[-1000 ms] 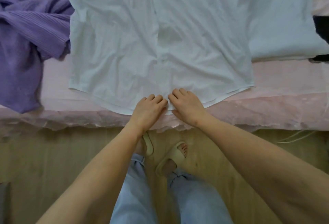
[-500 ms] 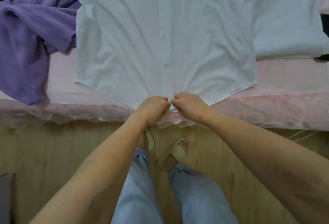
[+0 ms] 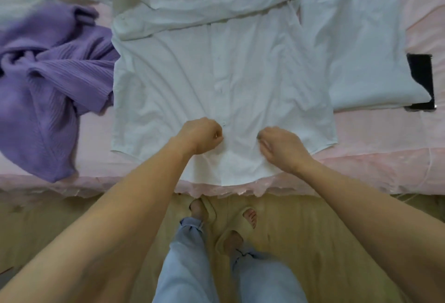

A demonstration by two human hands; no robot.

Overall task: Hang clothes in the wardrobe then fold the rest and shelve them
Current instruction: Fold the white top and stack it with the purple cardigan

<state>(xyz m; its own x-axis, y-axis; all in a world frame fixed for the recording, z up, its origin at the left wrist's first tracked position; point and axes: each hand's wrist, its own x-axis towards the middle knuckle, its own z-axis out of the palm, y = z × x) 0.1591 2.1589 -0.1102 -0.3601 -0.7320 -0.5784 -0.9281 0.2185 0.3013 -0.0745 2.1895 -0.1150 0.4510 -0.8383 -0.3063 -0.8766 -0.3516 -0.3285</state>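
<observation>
A white button-up shirt (image 3: 265,81) lies spread flat, front up, on the pink bed (image 3: 375,139), with its hem at the near edge. Both my hands are on its lower front, either side of the button placket. My left hand (image 3: 201,136) has curled fingers that pinch the cloth just left of a button. A hand's width to the right, my right hand (image 3: 281,149) pinches the cloth with curled fingers too. The shirt's sleeves lie bunched across its top.
A crumpled purple knit sweater (image 3: 45,90) lies on the bed to the left. A folded white garment (image 3: 366,61) sits to the right, partly over a black object (image 3: 421,73). My legs and sandals stand on the wooden floor (image 3: 313,225) below the bed edge.
Both hands have moved from the hem's middle up onto the shirt's lower front and spread apart. The view has tilted, showing more of the bed's far side.
</observation>
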